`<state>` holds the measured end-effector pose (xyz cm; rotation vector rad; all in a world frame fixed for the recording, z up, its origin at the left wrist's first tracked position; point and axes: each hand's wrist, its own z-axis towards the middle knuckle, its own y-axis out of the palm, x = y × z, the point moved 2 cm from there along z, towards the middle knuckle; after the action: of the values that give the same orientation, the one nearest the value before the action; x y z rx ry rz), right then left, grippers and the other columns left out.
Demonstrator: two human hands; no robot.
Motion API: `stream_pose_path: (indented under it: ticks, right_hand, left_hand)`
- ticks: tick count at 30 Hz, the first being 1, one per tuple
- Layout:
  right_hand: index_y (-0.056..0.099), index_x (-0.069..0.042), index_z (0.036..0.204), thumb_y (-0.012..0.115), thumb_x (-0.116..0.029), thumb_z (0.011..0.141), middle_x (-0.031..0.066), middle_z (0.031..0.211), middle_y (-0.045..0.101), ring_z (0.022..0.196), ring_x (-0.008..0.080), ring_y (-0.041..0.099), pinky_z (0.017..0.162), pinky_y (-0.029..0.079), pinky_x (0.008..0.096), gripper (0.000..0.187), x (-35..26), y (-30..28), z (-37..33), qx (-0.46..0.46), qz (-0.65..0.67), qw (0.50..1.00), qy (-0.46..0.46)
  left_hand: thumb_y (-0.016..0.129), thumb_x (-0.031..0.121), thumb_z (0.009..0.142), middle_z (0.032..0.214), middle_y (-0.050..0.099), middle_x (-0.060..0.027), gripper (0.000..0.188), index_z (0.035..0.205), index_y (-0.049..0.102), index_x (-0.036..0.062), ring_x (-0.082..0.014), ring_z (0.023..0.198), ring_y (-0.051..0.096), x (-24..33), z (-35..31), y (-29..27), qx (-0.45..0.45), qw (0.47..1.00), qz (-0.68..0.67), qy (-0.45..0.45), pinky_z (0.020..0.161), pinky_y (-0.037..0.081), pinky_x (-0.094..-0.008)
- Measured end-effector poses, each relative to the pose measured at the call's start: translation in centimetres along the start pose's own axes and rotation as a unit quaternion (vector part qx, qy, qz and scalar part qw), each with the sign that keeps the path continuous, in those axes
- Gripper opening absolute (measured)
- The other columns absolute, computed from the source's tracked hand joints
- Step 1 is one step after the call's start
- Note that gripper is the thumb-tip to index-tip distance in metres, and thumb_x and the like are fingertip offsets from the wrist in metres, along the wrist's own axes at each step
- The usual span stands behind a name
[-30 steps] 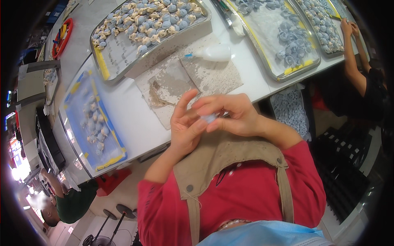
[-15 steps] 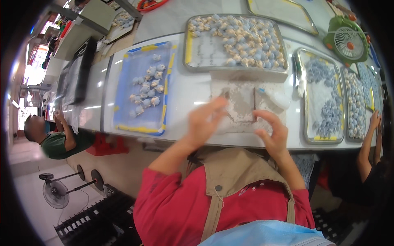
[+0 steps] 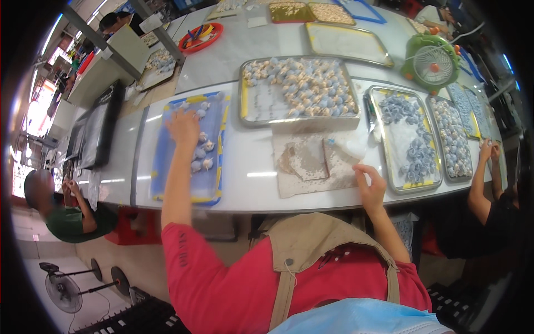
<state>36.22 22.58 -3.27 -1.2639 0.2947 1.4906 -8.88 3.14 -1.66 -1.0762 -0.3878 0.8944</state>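
Observation:
My left hand point(image 3: 184, 127) is over the blue tray point(image 3: 167, 183), its fingers apart above the small pale blue and cream figures point(image 3: 203, 150) lying there. Motion blurs it slightly, and it covers some of the figures. My right hand point(image 3: 371, 186) is at the right edge of a stained board point(image 3: 289, 186). Its thumb and forefinger are loosely curled with a gap between them, and I see nothing held. On the board are a thin dark strip point(image 3: 326, 158) and a whitish lump point(image 3: 351, 147) with a small blue bit beside it.
Behind the board stands a metal tray point(image 3: 256, 106) of similar figures. A tray of blue-grey pieces point(image 3: 411, 186) is at right, below a green fan point(image 3: 431, 61). Co-workers sit to the left and right. A red basket point(image 3: 201, 50) lies farther back.
My left hand has moved from the board leftward to the blue tray. My right hand has shifted from the strip to the board's right edge. The whole view has tilted up.

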Motion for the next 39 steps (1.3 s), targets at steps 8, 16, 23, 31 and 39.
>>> stream_pose_path:
  ticks: [8, 16, 23, 31, 39]
  right_hand:
    - [0.064, 0.002, 0.093, 0.061, -0.001, 0.082, 0.0106, 0.085, 0.068, 0.079, 0.0169, 0.064, 0.073, 0.048, 0.0257, 0.012, 1.4, -0.7, 0.1, 0.032, 0.013, 0.998, 0.055]
    - [0.064, 0.001, 0.093, 0.062, -0.003, 0.082, 0.0116, 0.088, 0.066, 0.082, 0.0207, 0.063, 0.074, 0.048, 0.0282, 0.013, 0.7, -0.6, 2.8, 0.037, -0.023, 0.999, 0.006]
    - [0.057, -0.004, 0.108, 0.067, -0.019, 0.078, 0.0154, 0.103, 0.06, 0.097, 0.033, 0.054, 0.084, 0.043, 0.0405, 0.035, 4.4, 0.1, 4.5, 0.009, -0.148, 0.989, 0.007]
    - [0.057, -0.008, 0.1, 0.073, -0.019, 0.07, 0.011, 0.091, 0.059, 0.09, 0.031, 0.055, 0.078, 0.045, 0.0392, 0.036, 4.2, 1.8, 1.4, 0.019, -0.099, 0.995, -0.02]
    - [0.054, -0.005, 0.101, 0.07, -0.016, 0.077, 0.0082, 0.089, 0.06, 0.079, 0.0153, 0.059, 0.068, 0.047, 0.0288, 0.03, 2.1, -0.2, 0.8, 0.036, 0.121, 0.98, 0.154]
  left_hand:
    - [0.062, 0.015, 0.075, 0.083, 0.062, -0.0126, 0.015, 0.088, 0.063, 0.0067, -0.0287, 0.079, 0.06, 19.0, 3.5, -2.5, -0.014, 0.877, -0.444, 0.18, 0.07, 0.046, -0.0349]
    - [0.062, 0.014, 0.073, 0.091, 0.059, -0.0143, 0.022, 0.094, 0.06, 0.0086, -0.0329, 0.085, 0.058, 22.2, 4.9, 1.5, -0.035, 0.894, -0.407, 0.185, 0.076, 0.046, -0.0406]
    - [0.06, 0.011, 0.086, 0.098, 0.056, -0.0045, 0.021, 0.104, 0.053, 0.0023, -0.0138, 0.085, 0.059, 20.1, -1.2, -5.9, -0.276, 0.561, -0.779, -0.04, 0.08, 0.05, -0.0276]
    - [0.049, 0.017, 0.094, 0.103, 0.057, -0.0132, 0.031, 0.119, 0.045, 0.0008, -0.013, 0.073, 0.052, 19.5, -12.5, -7.3, -0.422, 0.251, -0.858, -0.15, 0.06, 0.046, -0.0194]
    - [0.058, 0.002, 0.086, 0.114, 0.056, -0.0168, 0.037, 0.121, 0.046, -0.0014, -0.017, 0.089, 0.06, 24.6, -16.6, -10.3, -0.451, 0.319, -0.806, -0.214, 0.073, 0.05, -0.0219]
